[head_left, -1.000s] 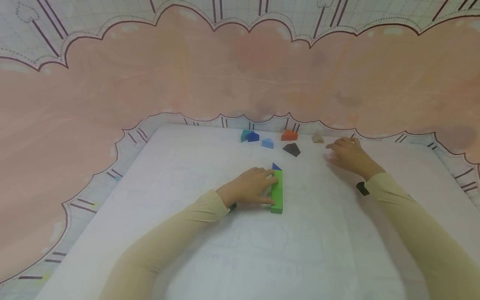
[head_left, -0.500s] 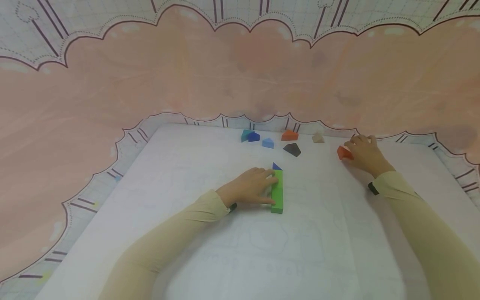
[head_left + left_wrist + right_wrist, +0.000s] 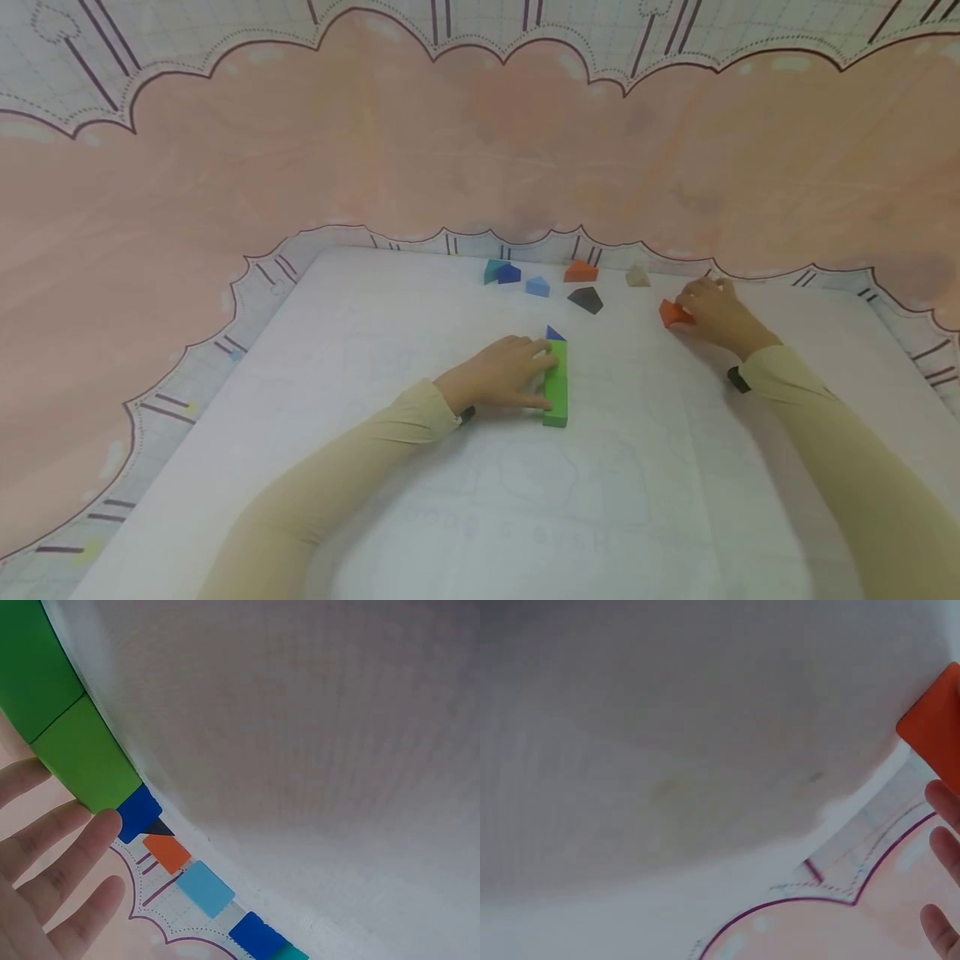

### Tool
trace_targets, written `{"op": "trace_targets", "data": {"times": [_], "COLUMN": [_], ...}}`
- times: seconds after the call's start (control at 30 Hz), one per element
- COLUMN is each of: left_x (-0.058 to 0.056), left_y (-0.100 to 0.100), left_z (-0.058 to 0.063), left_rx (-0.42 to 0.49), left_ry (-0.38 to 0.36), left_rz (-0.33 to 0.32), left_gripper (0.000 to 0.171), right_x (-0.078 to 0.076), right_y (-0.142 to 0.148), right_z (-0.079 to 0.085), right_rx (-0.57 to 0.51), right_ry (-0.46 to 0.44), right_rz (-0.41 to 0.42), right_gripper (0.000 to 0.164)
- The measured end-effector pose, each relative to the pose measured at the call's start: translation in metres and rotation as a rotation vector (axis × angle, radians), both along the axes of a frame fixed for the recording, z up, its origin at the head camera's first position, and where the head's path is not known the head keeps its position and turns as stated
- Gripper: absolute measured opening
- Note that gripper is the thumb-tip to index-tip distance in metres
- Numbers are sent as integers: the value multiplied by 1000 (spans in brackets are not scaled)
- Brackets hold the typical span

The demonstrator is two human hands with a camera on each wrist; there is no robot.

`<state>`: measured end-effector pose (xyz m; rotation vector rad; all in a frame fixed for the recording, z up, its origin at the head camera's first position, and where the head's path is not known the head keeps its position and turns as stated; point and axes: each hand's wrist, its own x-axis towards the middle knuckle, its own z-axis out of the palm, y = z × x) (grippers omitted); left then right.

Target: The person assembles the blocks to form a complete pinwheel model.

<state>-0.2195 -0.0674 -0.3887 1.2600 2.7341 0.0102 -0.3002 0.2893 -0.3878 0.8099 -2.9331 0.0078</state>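
Note:
My left hand [image 3: 498,373] rests against the left side of two green blocks [image 3: 557,392], joined end to end in a row. Its fingers lie fairly straight along them in the left wrist view, with the fingertips near a blue triangular block [image 3: 139,813] that touches the far end of the row. At the right, my right hand [image 3: 723,315] pinches an orange block [image 3: 674,314] between thumb and fingers, at or just above the table. Only part of that block shows at the right wrist view's edge; its full shape is hidden.
Along the white table's [image 3: 420,300] back edge lie a teal block [image 3: 492,269], a blue block [image 3: 510,273], a light blue block [image 3: 537,287], another orange block [image 3: 581,271], a dark block [image 3: 587,300] and a tan block [image 3: 637,276]. Behind them hangs a patterned cloth [image 3: 480,158].
My right hand has taken hold of an orange block, visible in its fingers from half a second ago, and has since moved it slightly left and nearer. The left hand stays still.

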Motion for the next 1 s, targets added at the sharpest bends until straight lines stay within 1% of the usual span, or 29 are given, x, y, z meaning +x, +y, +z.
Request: {"op": "trace_targets", "data": {"times": [0.03,0.23,0.3,0.6,0.77,1.0], "left_x": [0,1,1,1,2,2], "left_y": [0,1,1,2,2,3], "left_z": [0,1,2,2,3,4], "left_rx": [-1,-13,-12,-18,-24,-35], "left_ry": [-4,-4,-4,3,-13,-33], "left_rz": [1,2,1,1,12,28], "left_gripper": [70,69,68,68,69,71], "right_x": [1,7,9,12,14,15], "right_y": [-2,-17,-23,-53,-71,-96], "right_z": [-1,-2,-1,-3,-3,-5], "right_rx": [-5,-43,-48,-28,-18,-48], "right_ry": [-1,75,84,69,63,108], "right_rz": [13,131,159,244,266,331], "right_gripper": [26,25,25,26,27,29]}}
